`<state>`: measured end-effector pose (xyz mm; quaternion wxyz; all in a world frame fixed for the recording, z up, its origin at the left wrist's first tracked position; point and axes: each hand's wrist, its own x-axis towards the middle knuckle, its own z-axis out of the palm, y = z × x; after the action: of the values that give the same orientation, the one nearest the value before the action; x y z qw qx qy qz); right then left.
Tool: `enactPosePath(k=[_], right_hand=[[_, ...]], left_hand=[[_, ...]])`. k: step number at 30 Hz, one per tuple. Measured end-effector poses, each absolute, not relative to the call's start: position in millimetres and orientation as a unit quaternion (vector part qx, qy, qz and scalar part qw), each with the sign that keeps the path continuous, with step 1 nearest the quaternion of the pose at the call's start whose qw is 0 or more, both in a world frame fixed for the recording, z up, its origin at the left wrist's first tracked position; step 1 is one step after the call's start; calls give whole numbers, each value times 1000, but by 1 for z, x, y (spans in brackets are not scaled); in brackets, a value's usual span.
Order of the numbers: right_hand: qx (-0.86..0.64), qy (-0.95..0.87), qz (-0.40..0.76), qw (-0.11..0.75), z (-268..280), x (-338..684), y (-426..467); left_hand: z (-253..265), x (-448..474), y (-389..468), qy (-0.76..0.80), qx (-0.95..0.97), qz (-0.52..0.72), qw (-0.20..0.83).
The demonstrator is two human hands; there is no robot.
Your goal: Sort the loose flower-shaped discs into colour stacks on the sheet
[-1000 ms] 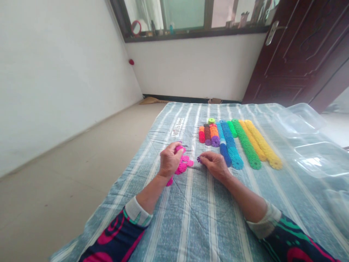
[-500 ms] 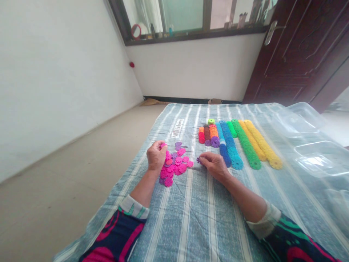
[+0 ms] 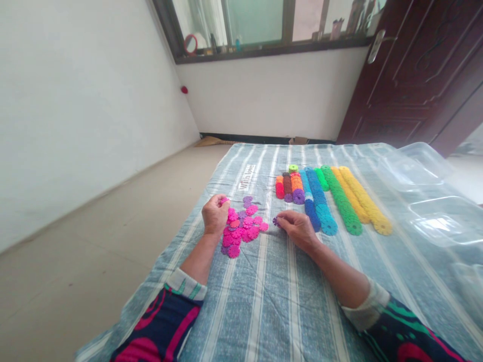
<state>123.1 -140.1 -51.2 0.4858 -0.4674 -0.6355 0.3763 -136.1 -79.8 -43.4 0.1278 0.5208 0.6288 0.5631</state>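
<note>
Mostly bright pink, flower-edged discs (image 3: 244, 232) lie overlapping

Open foreground cloth (image 3: 277, 311), pink discs (image 3: 248, 221) obstructing left, disc rows (image 3: 342, 202) (several) right.

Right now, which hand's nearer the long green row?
Right. Right hand is left of the green row, blue rows between; left hand is farther left, by pink discs.

Left hand (image 3: 215, 215): is curling, pinching
Right hand (image 3: 299, 229): is pinching, pointing inward
Left forearm (image 3: 198, 260): is reaching forward
Right forearm (image 3: 340, 275): is slanting inward
</note>
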Motion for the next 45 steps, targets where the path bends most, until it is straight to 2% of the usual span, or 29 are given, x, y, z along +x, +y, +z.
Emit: enactPosePath(k=[26, 45], right_hand=[[-467, -631, 378, 490, -53, 123, -140], [-469, -638, 367, 489, -52, 123, -140]], left_hand=[[-42, -132, -82, 627, 521, 563, 137], [-32, -118, -90, 603, 521, 573, 191]])
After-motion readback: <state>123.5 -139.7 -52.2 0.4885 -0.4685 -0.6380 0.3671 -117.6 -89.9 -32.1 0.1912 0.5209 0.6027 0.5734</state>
